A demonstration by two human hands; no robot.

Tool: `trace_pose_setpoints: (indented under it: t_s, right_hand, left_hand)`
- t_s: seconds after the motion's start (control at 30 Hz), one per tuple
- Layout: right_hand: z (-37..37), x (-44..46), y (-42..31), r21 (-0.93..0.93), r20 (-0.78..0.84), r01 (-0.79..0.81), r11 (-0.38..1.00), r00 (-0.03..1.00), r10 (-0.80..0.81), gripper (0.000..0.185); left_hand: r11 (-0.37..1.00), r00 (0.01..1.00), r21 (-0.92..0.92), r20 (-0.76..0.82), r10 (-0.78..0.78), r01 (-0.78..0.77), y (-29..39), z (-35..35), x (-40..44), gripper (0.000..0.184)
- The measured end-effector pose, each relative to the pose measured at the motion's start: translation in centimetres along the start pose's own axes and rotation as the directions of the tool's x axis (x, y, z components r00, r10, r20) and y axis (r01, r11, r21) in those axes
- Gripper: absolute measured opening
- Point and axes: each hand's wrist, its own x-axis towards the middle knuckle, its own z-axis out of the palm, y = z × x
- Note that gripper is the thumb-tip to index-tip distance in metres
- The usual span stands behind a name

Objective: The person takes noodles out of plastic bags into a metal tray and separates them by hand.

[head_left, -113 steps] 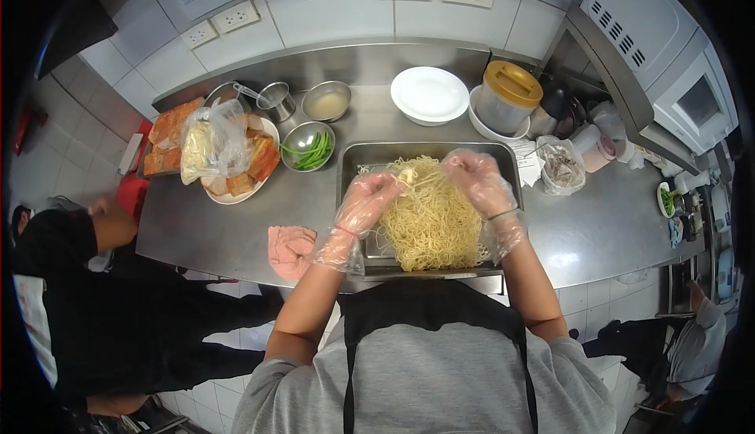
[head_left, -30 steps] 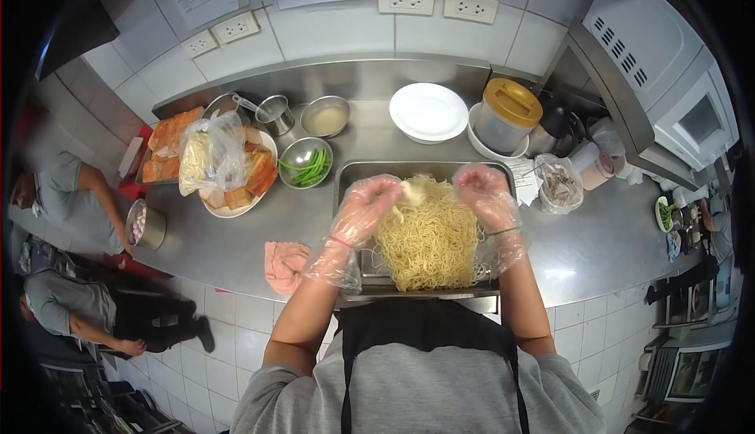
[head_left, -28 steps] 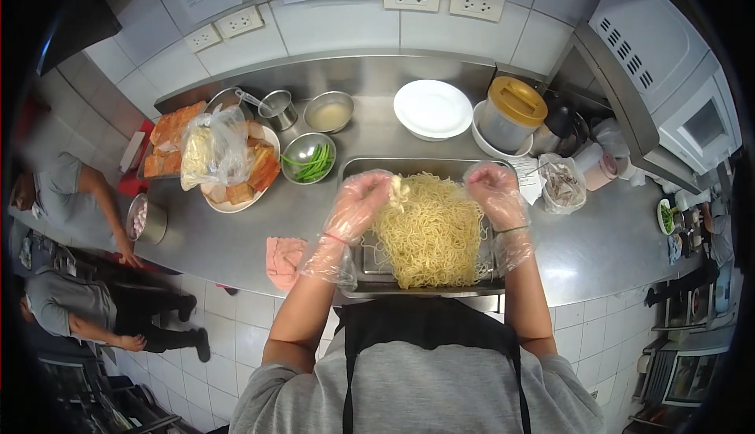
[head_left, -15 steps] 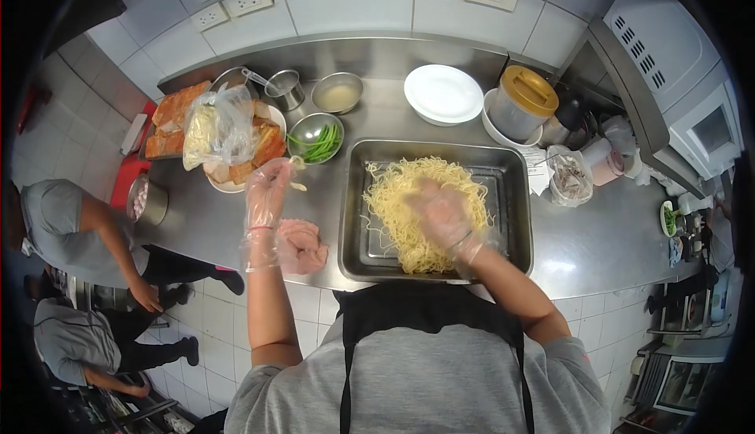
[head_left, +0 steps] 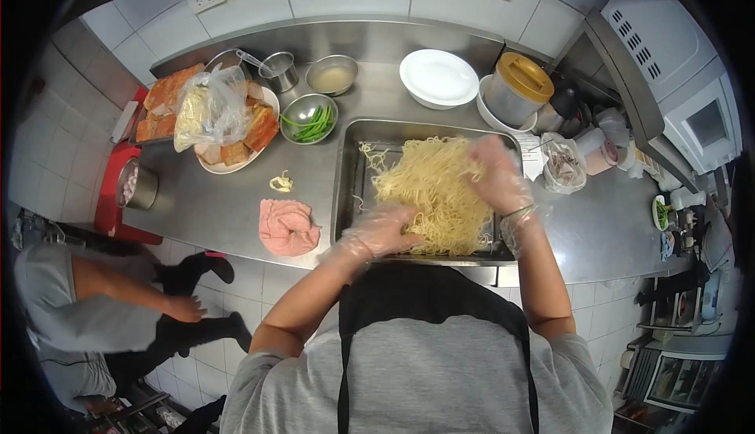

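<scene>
A heap of yellow noodles [head_left: 436,194] lies in a deep metal tray [head_left: 347,168]. At the tray's lower left, my left hand [head_left: 385,229] in a clear plastic glove touches the edge of the heap, its fingers apart. My right hand [head_left: 497,174], gloved too and blurred, is at the upper right of the heap with fingers curled round some noodles. A small pale clump [head_left: 281,182] rests on the steel counter, just above a folded pink cloth [head_left: 289,228] left of the tray.
Green vegetables in a bowl [head_left: 288,129], a bowl of liquid [head_left: 332,75], bagged food on a plate [head_left: 271,136], white plates [head_left: 439,78] and a yellow-lidded container [head_left: 519,88] stand behind. A metal pot [head_left: 141,186] stands left. Two people are at lower left.
My left hand has moved from left of the tray back to the noodles. The pale clump it held now lies on the counter. My right hand has moved right and away from me.
</scene>
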Motion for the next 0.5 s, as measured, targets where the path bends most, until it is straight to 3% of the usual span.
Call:
trace_pose_setpoints:
  t_s: [0.03, 0.07, 0.1, 0.17, 0.2, 0.27, 0.33, 0.37, 0.43, 0.47, 0.5]
  right_hand:
    - [0.1, -0.7, -0.3, -0.103, 0.089, 0.019, 0.995, 0.996, -0.010, 0.043]
    - [1.2, -2.0, -0.2, -0.189, 0.062, 0.127, 0.974, 0.991, -0.117, 0.045]
    - [3.2, -3.6, 0.1, -0.275, 0.045, 0.227, 0.934, 0.974, -0.223, 0.048]
    - [4.7, -5.4, -0.7, -0.358, 0.041, 0.242, 0.902, 0.969, -0.243, 0.054]
    - [5.3, -6.2, -1.3, -0.352, 0.044, 0.163, 0.922, 0.987, -0.157, 0.057]
    - [5.7, -6.4, -1.6, -0.238, 0.068, 0.030, 0.971, 0.998, -0.014, 0.061]
    - [5.3, -5.3, -0.6, -0.025, 0.122, -0.087, 0.996, 0.988, 0.090, 0.062]
    - [5.0, -4.7, 0.2, 0.092, 0.071, -0.089, 0.992, 0.994, 0.083, 0.060]
    - [4.5, -3.4, 1.8, 0.317, -0.033, -0.068, 0.946, 0.996, 0.083, 0.055]
    - [3.2, -2.6, 1.2, 0.340, -0.049, -0.028, 0.940, 0.998, 0.047, 0.054]
    - [0.9, -1.8, -0.4, 0.363, -0.063, 0.012, 0.932, 0.998, 0.012, 0.052]
  left_hand:
    - [0.999, 0.997, -0.011, 0.068, -0.033, 0.034, -0.3, 0.6, 0.5, 0.048]
    - [0.998, 0.989, -0.019, 0.137, -0.064, 0.067, -0.4, 0.8, 1.0, 0.049]
    - [0.998, 0.994, -0.007, 0.092, -0.057, 0.058, -0.4, 0.5, 1.2, 0.043]
    - [0.983, 0.999, -0.183, -0.029, -0.013, 0.008, -1.0, -0.1, 2.0, 0.037]
    - [0.964, 0.996, -0.267, -0.089, -0.005, -0.019, -1.1, -0.5, 2.3, 0.034]
    - [0.976, 0.959, -0.170, -0.269, 0.090, -0.139, -0.8, -0.8, 2.7, 0.026]
    - [0.962, 0.857, -0.056, -0.470, 0.210, -0.267, -0.2, -1.0, 3.3, 0.022]
    - [0.943, 0.924, -0.257, -0.366, 0.107, -0.211, 1.0, -2.6, 3.7, 0.017]
    - [0.875, 0.962, -0.478, -0.267, -0.063, -0.075, 2.2, -4.0, 3.8, 0.017]
    - [0.817, 0.969, -0.577, -0.200, -0.144, 0.002, 2.6, -4.7, 3.7, 0.017]
    - [0.844, 0.942, -0.532, -0.311, -0.125, -0.064, 3.3, -5.4, 3.5, 0.020]
